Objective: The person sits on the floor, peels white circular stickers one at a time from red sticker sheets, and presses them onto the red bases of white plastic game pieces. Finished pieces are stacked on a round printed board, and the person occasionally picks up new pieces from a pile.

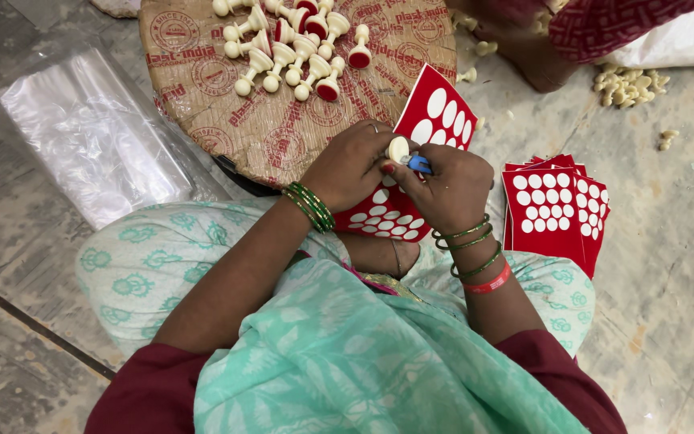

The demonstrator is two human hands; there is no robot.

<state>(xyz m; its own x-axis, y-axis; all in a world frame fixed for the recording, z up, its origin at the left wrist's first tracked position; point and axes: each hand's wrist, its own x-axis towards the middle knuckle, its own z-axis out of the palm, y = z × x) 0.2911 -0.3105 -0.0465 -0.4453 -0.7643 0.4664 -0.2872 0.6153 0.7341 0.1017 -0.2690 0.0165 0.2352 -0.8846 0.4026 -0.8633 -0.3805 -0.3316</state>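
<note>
My left hand [349, 166] pinches a small cream plastic piece [398, 148] with a round flat head. My right hand [448, 186] presses against it and grips a small blue tool [419, 164] at the piece's head. Both hands hover over a red sticker sheet [421, 120] with round white holes, which lies across my lap and the board's edge. Green bangles circle both wrists. Above the hands, several cream pieces with red round ends [299, 50] lie together on a round brown cardboard board [275, 128].
A stack of red sticker sheets [554, 210] lies on the stone floor to the right. Clear plastic bags [94, 133] lie at the left. A pile of loose cream pieces [626, 85] sits at top right beside another person's red patterned garment [604, 26].
</note>
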